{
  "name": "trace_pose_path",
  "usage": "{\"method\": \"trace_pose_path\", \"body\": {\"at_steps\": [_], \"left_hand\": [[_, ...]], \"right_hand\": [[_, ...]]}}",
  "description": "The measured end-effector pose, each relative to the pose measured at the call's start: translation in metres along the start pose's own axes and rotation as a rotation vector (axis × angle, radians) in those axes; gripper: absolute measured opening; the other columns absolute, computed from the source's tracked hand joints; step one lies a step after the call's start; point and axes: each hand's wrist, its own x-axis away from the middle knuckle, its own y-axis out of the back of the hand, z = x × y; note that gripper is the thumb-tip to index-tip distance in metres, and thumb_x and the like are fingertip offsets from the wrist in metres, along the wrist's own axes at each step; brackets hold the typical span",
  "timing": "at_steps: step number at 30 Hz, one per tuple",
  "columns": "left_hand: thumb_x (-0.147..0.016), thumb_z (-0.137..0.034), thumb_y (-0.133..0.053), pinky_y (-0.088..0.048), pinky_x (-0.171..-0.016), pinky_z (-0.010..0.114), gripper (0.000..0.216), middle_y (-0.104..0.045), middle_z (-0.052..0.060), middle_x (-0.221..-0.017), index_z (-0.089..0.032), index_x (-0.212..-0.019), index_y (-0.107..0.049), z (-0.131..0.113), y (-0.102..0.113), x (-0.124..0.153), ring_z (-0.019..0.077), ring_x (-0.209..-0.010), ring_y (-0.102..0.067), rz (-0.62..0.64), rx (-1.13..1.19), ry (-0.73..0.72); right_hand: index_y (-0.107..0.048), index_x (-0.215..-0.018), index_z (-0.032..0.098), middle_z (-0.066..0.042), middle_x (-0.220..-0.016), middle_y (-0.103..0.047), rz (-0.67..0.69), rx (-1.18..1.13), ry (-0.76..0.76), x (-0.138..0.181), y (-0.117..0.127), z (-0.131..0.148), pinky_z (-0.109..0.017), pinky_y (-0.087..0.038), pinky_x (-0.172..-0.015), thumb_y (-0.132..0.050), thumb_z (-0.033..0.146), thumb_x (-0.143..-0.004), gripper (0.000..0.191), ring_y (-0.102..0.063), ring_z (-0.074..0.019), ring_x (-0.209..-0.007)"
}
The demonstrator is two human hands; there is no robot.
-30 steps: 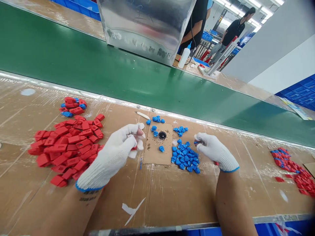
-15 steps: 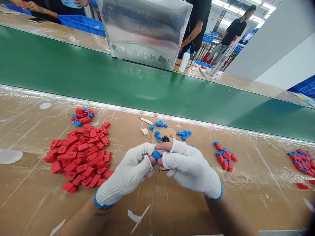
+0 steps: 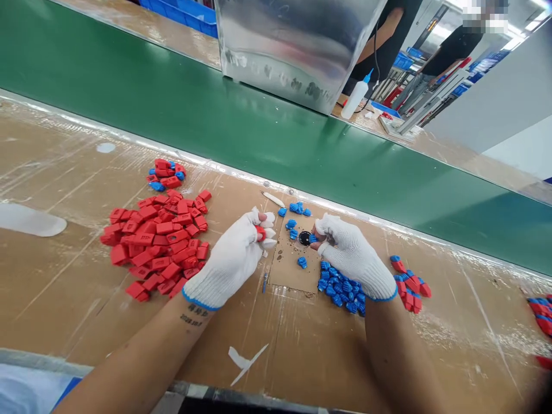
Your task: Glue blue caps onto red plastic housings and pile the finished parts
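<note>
Reading the clock around the black disc (image 3: 303,235) in front of me, with 12 pointing straight away from my body, a torn white scrap (image 3: 248,362) lies closest to me, at 7. My left hand (image 3: 230,250), gloved, sits on the 9 o'clock side, pinching a red piece (image 3: 260,232) in the fingertips, the other fingers fanned loosely past it. My right hand (image 3: 353,247), gloved too, comes in from 3 and pinches a blue piece (image 3: 313,238) between finger and thumb, right by the disc's edge; whether it touches the disc, I cannot tell.

The relation that counts: the blue piece lies at 3 o'clock from the red one, almost level with it and apart, with the disc between the two grips. My right hand is clearly the nearer to the disc. My fingers cover too much of either piece to read its long axis.

The cardboard sheet (image 3: 287,276) lies under the disc, with a loose blue bit (image 3: 302,263) at 6. The blue pile (image 3: 338,290) is at 5, partly under my right hand, and joined red-and-blue pieces (image 3: 413,284) at 4. The big red pile (image 3: 159,236) fills 9, a small mixed heap (image 3: 168,175) 10, and a slim white tool (image 3: 273,199) lies near 11. Beyond runs the green belt (image 3: 150,92), then a metal panel (image 3: 293,52) at 12 and a white bottle (image 3: 356,100) near 1.
</note>
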Motion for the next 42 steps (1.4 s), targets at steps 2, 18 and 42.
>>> {"method": "trace_pose_path", "body": {"at_steps": [2,18,42], "left_hand": [[-0.082,0.002,-0.064,-0.048,-0.066,0.016,0.019,-0.056,0.001,-0.092,-0.014,-0.091,-0.059,0.002,0.002,-0.004,0.0059,-0.072,-0.054,-0.002,-0.067,-0.039],[-0.098,-0.02,-0.059,-0.044,-0.052,0.022,0.01,-0.055,-0.002,-0.074,-0.016,-0.103,-0.067,-0.008,0.004,-0.006,0.0112,-0.06,-0.054,-0.051,-0.071,-0.035],[-0.1,-0.021,-0.066,-0.049,-0.055,0.018,0.012,-0.066,0.003,-0.087,-0.018,-0.092,-0.057,-0.004,0.008,-0.007,0.0077,-0.062,-0.058,-0.004,-0.2,-0.091]], "right_hand": [[-0.039,-0.078,0.025,0.003,-0.078,-0.046,0.019,0.008,-0.022,-0.004,-0.005,-0.002,-0.029,-0.036,-0.068,-0.056,0.012,-0.078,0.022,-0.041,-0.0143,-0.072],[-0.039,-0.076,0.024,0.002,-0.078,-0.046,0.062,0.046,-0.036,-0.011,-0.014,-0.012,-0.033,-0.036,-0.071,-0.057,0.014,-0.084,0.023,-0.043,-0.0157,-0.074],[-0.041,-0.08,0.024,-0.003,-0.1,-0.071,0.041,0.008,-0.18,-0.003,-0.003,-0.016,-0.032,-0.043,-0.063,-0.057,0.012,-0.089,0.022,-0.055,-0.013,-0.068]]}}
